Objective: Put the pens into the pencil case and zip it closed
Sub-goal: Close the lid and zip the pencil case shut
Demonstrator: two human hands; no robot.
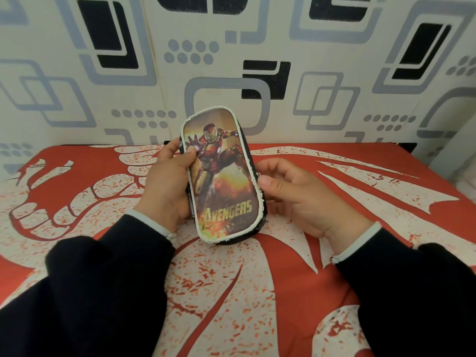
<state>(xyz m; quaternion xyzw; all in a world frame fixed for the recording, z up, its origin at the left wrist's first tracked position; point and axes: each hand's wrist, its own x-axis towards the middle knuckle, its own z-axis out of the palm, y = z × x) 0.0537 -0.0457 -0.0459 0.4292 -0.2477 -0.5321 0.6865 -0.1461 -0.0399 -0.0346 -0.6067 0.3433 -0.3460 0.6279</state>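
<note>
The left hand has its fingers clamped on the case: the thumb lies across the printed front near its left edge, while the other fingers wrap behind, their tips showing past the case's upper left side. The right hand touches the case's right edge with the thumb tip about halfway down; its other fingers are curled loosely and held apart from the thumb, gripping nothing that can be seen. Both wrists come out of dark sleeves with pale cuffs.

The case is held tilted, its printed face toward the camera, long axis running away from the person, the lower end close to or resting on the bed. Its white piping is frayed along the lower right edge. Whether the zip is shut cannot be told from this side.

The case sits over the middle of the bed, nearer its far edge, which meets a patterned wall. The bed cover is red and white.
</note>
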